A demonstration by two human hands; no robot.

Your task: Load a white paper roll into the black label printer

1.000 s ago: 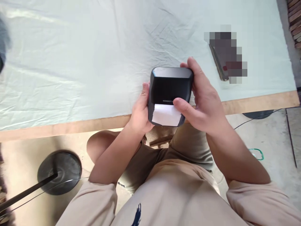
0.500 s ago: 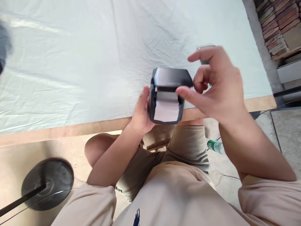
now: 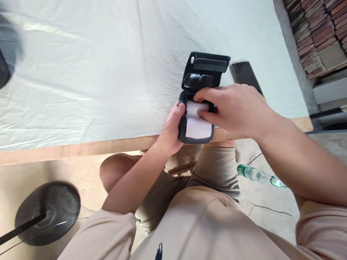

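My left hand (image 3: 170,130) grips the left side of a small black label printer (image 3: 184,133), held over the table's near edge. Its lid (image 3: 207,68) stands swung open, pointing away from me. Inside lies a white paper roll (image 3: 195,108), with a strip of white paper (image 3: 197,128) running over the front. My right hand (image 3: 235,110) reaches in from the right; its thumb and fingers pinch the roll in the printer's bay.
A pale cloth (image 3: 94,72) covers the table, whose wooden edge (image 3: 81,150) runs below it. A dark phone (image 3: 245,74) lies just right of the printer. On the floor are a plastic bottle (image 3: 256,176), a round black stand base (image 3: 47,213) and cables. Bricks (image 3: 311,32) are stacked at top right.
The printer's lid went from closed to fully open. My right hand let go of the printer's side, lifted, then came down onto the paper roll.
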